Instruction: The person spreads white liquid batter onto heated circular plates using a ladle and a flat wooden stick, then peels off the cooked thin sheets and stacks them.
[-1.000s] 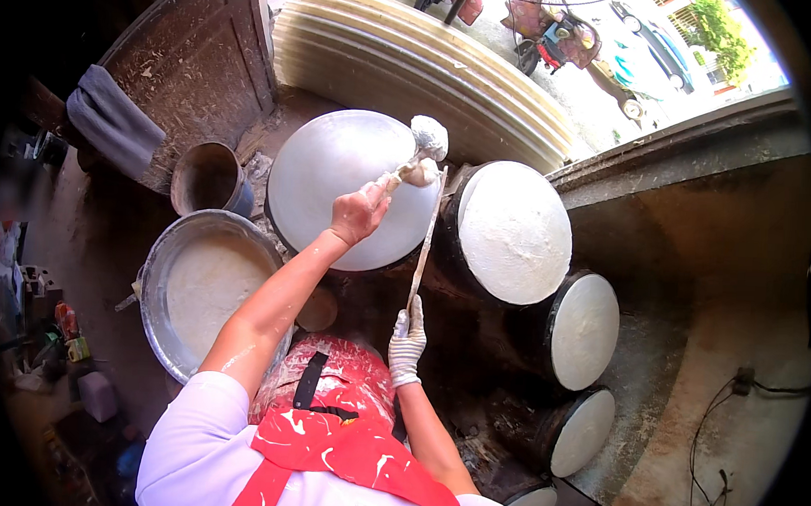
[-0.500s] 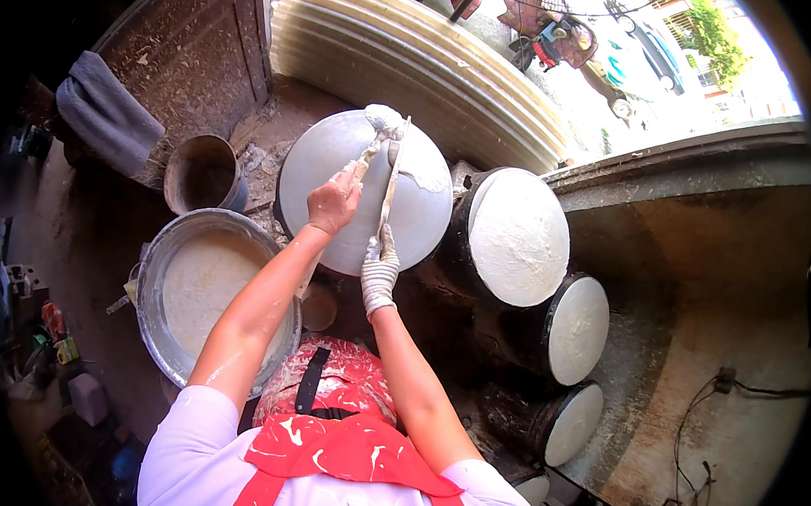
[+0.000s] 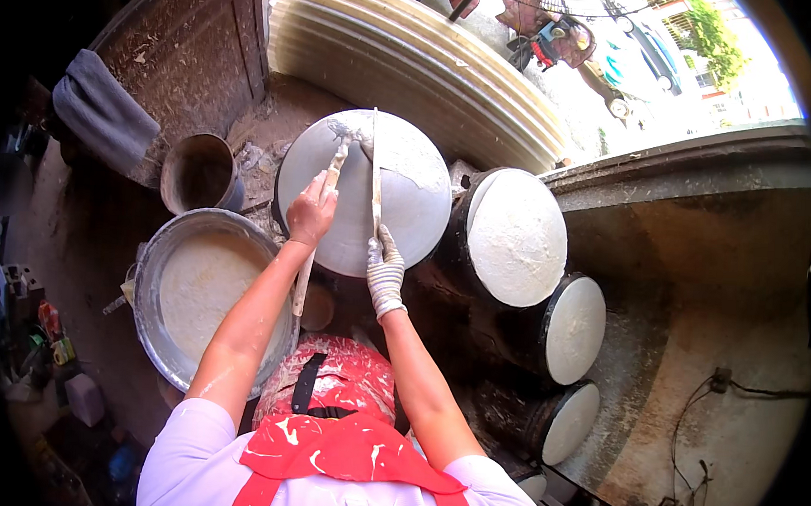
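Since the earlier frames: both hands have come together over the round grey plate (image 3: 407, 208), upper centre of the frame, and the batter-coated tool head, formerly raised off the plate's right edge, now lies on its top part.

Far left edge: small bottles and clutter, dark and too blurred to identify. Upper left: grey cloth (image 3: 104, 113) draped over a rough board. Below it, a dark empty bucket (image 3: 199, 173). Left of centre: wide metal basin (image 3: 207, 290) holding pale batter; its right rim is hidden behind the forearm.

Left hand (image 3: 311, 214), bare, closed around a long wooden stick (image 3: 321, 218); the stick's upper end lies on the plate, its lower end passes under the wrist. Right hand (image 3: 385, 272), in a white glove, gripping a thin flat stick (image 3: 375, 175) that stands nearly vertical across the plate; the fingers are curled, the grasp itself partly hidden.

Right of centre: three further round plates coated white (image 3: 517, 237), receding to the lower right, the last cut off by the shoulder. Lower centre: red apron (image 3: 343, 449), spattered white. Far right: stained concrete ledge (image 3: 693, 293) with cables.
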A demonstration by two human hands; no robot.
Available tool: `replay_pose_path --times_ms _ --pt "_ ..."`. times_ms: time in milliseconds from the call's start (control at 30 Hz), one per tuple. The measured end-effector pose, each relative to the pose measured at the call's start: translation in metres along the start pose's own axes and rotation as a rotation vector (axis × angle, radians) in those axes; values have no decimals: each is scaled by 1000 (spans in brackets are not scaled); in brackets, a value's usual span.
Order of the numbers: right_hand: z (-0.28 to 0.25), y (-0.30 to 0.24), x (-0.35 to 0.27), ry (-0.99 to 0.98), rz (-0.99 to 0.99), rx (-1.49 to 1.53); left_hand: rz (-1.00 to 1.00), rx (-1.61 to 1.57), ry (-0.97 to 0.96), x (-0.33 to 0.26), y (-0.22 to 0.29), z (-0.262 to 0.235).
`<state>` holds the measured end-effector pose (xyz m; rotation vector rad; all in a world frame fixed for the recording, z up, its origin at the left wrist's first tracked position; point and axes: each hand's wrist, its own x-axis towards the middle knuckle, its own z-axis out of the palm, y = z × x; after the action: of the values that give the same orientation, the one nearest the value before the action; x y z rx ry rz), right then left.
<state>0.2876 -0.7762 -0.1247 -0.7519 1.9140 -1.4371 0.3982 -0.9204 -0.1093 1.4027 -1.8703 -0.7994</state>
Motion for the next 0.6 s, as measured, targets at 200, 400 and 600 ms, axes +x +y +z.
replay_pose_path --times_ms 200,400,600 --pt "-48 12 14 166 18 -3 -118 -85 11 -14 -7 -11" --pt "-25 6 11 -136 11 89 -291 -316 -4 -31 -20 -4" --pt "-81 3 49 -45 110 90 -425 -549 -43 -48 18 -20"
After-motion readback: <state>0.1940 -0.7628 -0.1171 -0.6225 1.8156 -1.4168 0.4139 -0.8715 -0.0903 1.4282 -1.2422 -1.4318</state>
